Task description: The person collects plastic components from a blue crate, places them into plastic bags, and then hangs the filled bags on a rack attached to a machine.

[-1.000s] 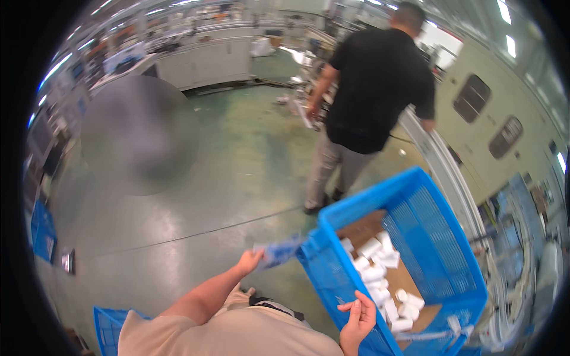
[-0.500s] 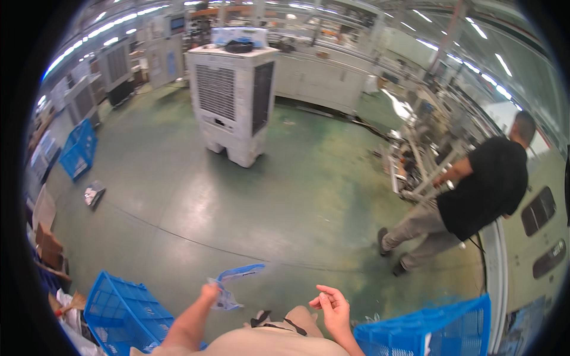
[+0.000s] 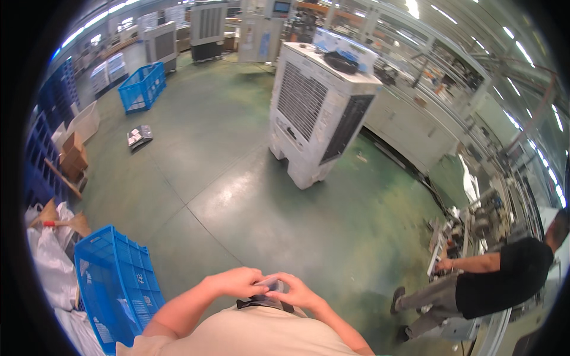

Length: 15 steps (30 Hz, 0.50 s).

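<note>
Now both hands meet just in front of the person's chest, low in the head view: the left hand (image 3: 237,281) and the right hand (image 3: 295,291) are pressed together around a small pale, flat packet (image 3: 270,283), fingers curled over its two ends so that only a sliver of it shows between them. My judgement is that the step in hand is working the packet between the fingertips, perhaps folding, opening or smoothing it, though the grip hides which. A next move would call for a firm pinch on one end while the other hand shifts, since a piece this thin and light could slip out and drop to the green floor (image 3: 249,196). Taking the big white air cooler (image 3: 317,110) as the landmark, the packet sits well toward the viewer from it, across a wide stretch of floor. A blue crate (image 3: 116,285) stands to the viewer's left of the hands, far nearer than the cooler, with white sacks (image 3: 50,261) beside it; its contents are mostly out of sight. Right of the cooler and nearer the viewer, another person in a black shirt (image 3: 504,279) leans at a machine line, partly cut off by the frame's rim. What the packet is made of, and whether it carries anything inside, I cannot tell.
</note>
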Tool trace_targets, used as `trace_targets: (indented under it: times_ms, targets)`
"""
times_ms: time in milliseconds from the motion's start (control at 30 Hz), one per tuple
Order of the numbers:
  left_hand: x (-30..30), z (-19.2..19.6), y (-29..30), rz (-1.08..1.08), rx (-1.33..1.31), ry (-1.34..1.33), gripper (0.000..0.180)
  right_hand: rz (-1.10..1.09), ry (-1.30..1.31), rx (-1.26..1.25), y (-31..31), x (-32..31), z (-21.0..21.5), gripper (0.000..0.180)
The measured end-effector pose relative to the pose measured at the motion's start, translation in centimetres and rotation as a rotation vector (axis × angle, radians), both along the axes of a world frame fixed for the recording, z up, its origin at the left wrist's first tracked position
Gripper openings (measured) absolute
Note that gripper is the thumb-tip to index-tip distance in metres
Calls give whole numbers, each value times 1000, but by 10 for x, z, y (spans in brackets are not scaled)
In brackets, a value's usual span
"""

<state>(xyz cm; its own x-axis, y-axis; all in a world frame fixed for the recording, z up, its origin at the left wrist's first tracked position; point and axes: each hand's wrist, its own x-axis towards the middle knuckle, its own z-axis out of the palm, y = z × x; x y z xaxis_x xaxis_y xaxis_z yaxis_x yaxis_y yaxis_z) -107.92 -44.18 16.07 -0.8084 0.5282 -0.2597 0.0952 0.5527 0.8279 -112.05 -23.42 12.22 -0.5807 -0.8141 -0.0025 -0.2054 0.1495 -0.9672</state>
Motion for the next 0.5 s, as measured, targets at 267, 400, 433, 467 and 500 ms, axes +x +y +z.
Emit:
trace_targets:
  times_ms: [267, 400, 433, 467, 500]
  targets:
    - [-152, 163, -127, 363, 105, 574, 9, 120, -84, 321, -48, -190, -15, 22]
    - [-195, 240, -242, 876, 30, 365, 21, 125, -169, 472, -86, -277, -46, 20]
    - [-206, 243, -259, 965, -9, 478, 22, 147, -106, 389, -92, -293, -55, 24]
    - [-215, 246, -277, 1053, -54, 477, 21, 148, -111, 439, -98, -306, -62, 24]
    - [-228, 246, -309, 1074, -69, 452, 20, 147, -102, 481, -116, -323, -62, 24]
